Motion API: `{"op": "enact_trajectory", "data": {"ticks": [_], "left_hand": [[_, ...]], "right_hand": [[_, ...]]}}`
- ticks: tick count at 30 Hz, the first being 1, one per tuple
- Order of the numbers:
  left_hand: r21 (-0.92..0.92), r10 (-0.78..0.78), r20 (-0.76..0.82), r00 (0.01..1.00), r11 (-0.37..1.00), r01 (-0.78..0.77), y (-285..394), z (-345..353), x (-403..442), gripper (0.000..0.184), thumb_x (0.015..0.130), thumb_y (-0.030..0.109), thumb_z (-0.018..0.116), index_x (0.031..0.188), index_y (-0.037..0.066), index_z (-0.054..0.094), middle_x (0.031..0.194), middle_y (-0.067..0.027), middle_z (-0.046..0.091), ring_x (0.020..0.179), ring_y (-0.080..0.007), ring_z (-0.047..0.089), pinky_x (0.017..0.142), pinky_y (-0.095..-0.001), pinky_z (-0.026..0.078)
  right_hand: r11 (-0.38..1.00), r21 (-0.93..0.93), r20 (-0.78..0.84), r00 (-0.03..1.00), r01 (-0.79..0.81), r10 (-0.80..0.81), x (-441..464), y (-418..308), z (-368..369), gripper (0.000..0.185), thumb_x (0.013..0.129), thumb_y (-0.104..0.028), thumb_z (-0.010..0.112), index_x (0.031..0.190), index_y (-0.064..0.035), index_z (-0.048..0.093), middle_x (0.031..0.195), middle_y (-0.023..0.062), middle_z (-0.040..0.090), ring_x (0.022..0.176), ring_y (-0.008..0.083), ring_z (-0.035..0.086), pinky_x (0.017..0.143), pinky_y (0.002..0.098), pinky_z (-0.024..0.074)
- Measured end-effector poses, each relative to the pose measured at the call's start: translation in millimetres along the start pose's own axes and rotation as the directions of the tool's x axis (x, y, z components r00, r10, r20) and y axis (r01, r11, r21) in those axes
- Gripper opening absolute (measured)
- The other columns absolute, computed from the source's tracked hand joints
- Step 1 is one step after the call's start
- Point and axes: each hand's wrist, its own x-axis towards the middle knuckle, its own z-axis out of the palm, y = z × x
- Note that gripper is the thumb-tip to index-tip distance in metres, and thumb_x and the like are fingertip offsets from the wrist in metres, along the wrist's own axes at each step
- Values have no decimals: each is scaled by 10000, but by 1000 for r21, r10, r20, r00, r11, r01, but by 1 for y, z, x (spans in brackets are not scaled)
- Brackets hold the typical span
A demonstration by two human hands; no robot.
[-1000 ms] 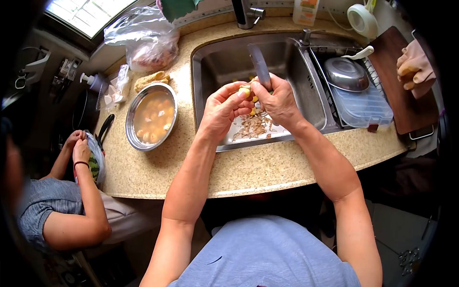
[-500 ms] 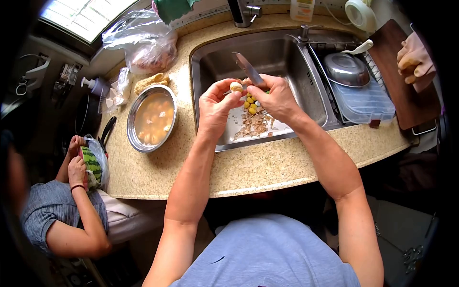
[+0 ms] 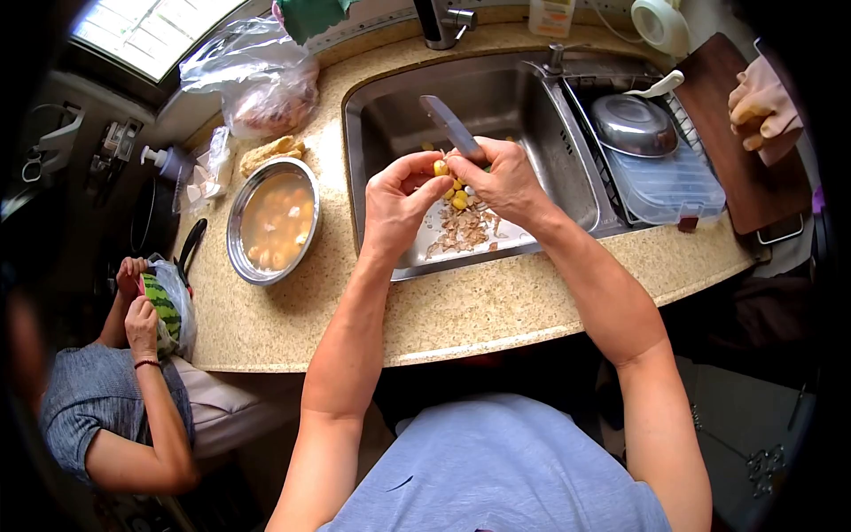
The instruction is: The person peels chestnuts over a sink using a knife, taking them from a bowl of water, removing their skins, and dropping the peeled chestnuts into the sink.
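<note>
"What's the biggest thing around the hands?"

"The speckled counter [image 3: 257, 332]. It runs off to either side of the left hand [image 3: 396, 199] and right hand [image 3: 503, 182], and passes beneath both forearms. Well beyond the left hand, at the counter's end, is another person [image 3: 115, 390] with a striped watermelon [image 3: 161, 301]."

"And right under the hands?"

"The metal sink [image 3: 563, 168]. Both forearms cross its front rim, and the hands block part of its floor from sight."

"What's off to the right?"

"A brown board [image 3: 749, 168], well past the right hand, leaning beside the dish rack. Nearer, in the rack, are a clear plastic box [image 3: 665, 191] and a domed metal dish [image 3: 634, 124]."

"To the left?"

"A plastic bag [image 3: 257, 80], farther out than the left hand, then a metal bowl [image 3: 234, 232] of cloudy water with pale pieces in it, near that hand."

"What are the hands doing?"

"The right grips a knife [image 3: 449, 122], blade pointing away; its handle is mostly hidden. The left pinches a small yellow piece [image 3: 441, 168] between thumb and fingers, just beside the right thumb. I can't tell whether the blade touches it."

"Anything smaller?"

"Brown peelings [image 3: 461, 232], scattered below the hands in the sink."
</note>
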Motion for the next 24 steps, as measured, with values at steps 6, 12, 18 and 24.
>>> {"op": "enact_trajectory", "data": {"ticks": [6,12,18,24], "left_hand": [[-11,-16,-11,1000,1000,16,5,-6,2,332,870,51,771,1170,-45,668,951,-72,737,848,-91,689,711,-224,575],[31,-19,111,994,999,15,8,-10,-1,367,859,97,795,1178,-37,676,950,-54,735,839,-84,673,710,-215,542],[-66,-35,95,995,997,41,8,-13,1,361,882,81,765,1218,-6,666,1044,-64,729,905,-105,676,766,-244,542],[-319,-71,15,997,945,72,8,-17,4,363,980,55,615,1339,32,572,1252,-150,658,1064,-202,674,834,-277,560]], "right_hand": [[991,-60,-5,992,123,-124,3,-1,-3,206,920,-199,703,926,6,702,706,58,658,659,86,583,612,296,476],[998,54,67,997,37,-41,-2,-5,-2,236,920,-223,704,898,12,705,694,43,654,655,82,580,596,288,470],[999,42,-58,998,13,-11,4,2,-5,230,939,-209,678,897,17,696,683,49,657,637,81,567,595,289,471],[978,-208,-114,993,12,-36,2,-7,-8,211,933,-204,666,911,3,698,716,105,697,617,167,641,603,343,495]]}}
